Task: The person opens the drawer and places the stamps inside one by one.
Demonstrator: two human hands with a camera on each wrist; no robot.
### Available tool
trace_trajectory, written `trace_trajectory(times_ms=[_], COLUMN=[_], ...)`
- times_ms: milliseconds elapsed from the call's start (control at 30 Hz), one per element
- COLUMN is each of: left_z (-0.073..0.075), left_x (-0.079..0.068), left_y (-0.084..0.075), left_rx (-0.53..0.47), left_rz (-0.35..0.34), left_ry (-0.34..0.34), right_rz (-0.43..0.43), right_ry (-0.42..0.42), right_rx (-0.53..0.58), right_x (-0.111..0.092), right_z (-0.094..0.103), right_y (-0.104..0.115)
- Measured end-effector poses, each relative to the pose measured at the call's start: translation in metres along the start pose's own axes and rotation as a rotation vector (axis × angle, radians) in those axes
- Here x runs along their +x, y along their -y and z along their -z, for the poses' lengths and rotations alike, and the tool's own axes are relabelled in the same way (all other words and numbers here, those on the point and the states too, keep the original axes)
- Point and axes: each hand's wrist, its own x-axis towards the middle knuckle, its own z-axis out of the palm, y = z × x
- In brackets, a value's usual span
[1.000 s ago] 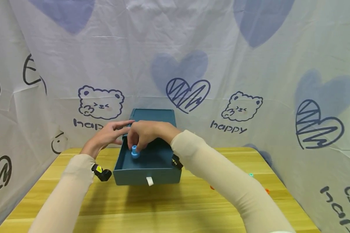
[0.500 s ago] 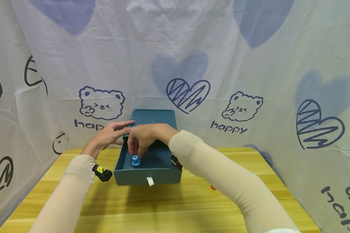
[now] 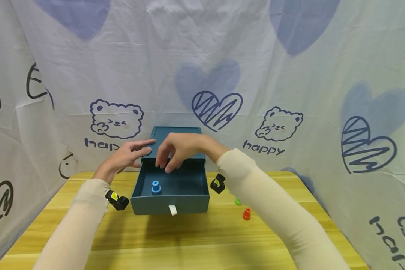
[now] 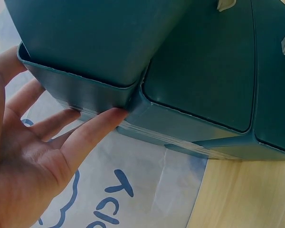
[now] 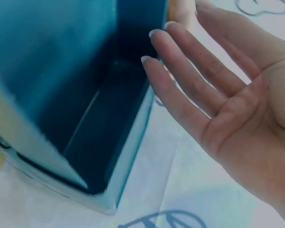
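A small blue stepped peg [image 3: 156,188] stands upright in the front left of the pulled-out drawer [image 3: 192,204]. The drawer belongs to a dark teal drawer unit [image 3: 160,134], whose other drawers [image 4: 199,61] show closed in the left wrist view. My left hand [image 3: 123,155] touches the unit's left side with spread fingertips [image 4: 115,114]. Over the rear of the drawer hovers my right hand [image 3: 182,148], its fingers loosely bent and holding nothing. In the right wrist view that hand's palm [image 5: 251,123] faces the camera beside the drawer unit's rim [image 5: 133,147].
Right of the drawer, a red peg [image 3: 246,214] stands on the wooden table [image 3: 148,247]. A green piece [image 3: 238,201] lies behind it, partly covered by the right sleeve [image 3: 273,202]. A printed white curtain [image 3: 219,45] hangs close behind the unit. A white pull tab [image 3: 173,210] sticks out of the drawer front.
My right hand set the blue peg down at the drawer's front left, let go, and rose back and to the right. My left hand stayed at the unit's side.
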Motion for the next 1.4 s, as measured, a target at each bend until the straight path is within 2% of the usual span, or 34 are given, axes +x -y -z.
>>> trace_trajectory(times_ms=[233,567,933,1100,1233,1400], left_z=[-0.001,-0.002,-0.002,-0.001,-0.001,-0.001], left_x=[0.0,-0.001,-0.002,-0.002,-0.001,-0.001], left_y=[-0.001,0.001,0.0,0.001,0.002,0.001], left_rx=[0.017,0.017,0.017,0.016,0.017,0.022], left_rz=[0.004,0.001,-0.004,-0.005,-0.005,-0.008], left_ry=[-0.004,-0.006,-0.002,0.006,0.01,0.008], right_rz=[0.063,0.048,0.06,0.05,0.003,-0.023], right_ry=[-0.064,-0.178,-0.311,-0.324,-0.34,-0.399], right_rx=[0.038,0.063,0.135,0.146,0.137,0.132], right_x=[-0.032,-0.072,-0.113,-0.13,-0.142,-0.155], right_z=[0.004,-0.002,-0.014,-0.023,-0.033,-0.048], right_y=[-0.013,-0.037,-0.08,-0.095,-0.107,-0.126])
